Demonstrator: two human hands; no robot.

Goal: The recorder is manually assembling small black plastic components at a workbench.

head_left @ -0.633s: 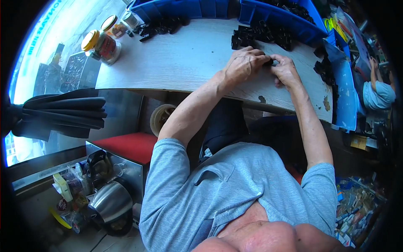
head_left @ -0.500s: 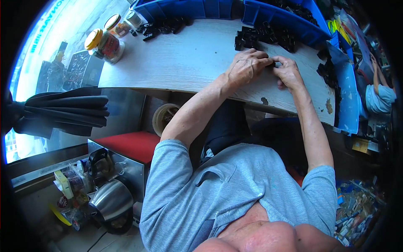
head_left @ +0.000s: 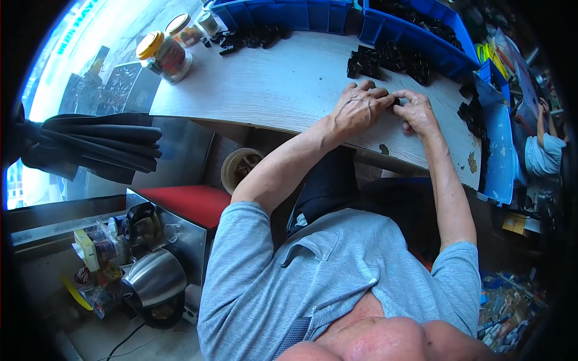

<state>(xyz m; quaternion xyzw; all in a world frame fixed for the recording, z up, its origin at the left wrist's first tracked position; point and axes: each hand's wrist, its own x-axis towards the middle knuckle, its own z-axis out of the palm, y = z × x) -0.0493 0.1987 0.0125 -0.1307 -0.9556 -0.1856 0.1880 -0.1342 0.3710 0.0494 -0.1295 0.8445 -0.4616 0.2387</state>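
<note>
My left hand (head_left: 360, 108) and my right hand (head_left: 416, 113) meet over the front part of the white tabletop (head_left: 271, 81), fingertips pinched together. Between them a small black piece (head_left: 395, 101) shows only as a dark bit; the fingers cover the rest, so its exact kind is hidden. Just beyond my hands lies a heap of black plastic parts (head_left: 390, 62). A second cluster of black parts (head_left: 250, 37) lies at the back left of the table, and further black parts (head_left: 473, 113) are along its right edge.
Blue bins (head_left: 415, 42) line the back, one filled with black parts. Jars with yellow lids (head_left: 171, 59) stand at the left end. A light-blue bin (head_left: 500, 144) borders the right. Below left are a bucket (head_left: 232, 171), a red surface (head_left: 186, 201) and a steel kettle (head_left: 158, 277).
The whole view has shifted slightly, moving the table a little right and down in the picture. Both hands stay pinched together around the small black piece, with little visible finger movement.
</note>
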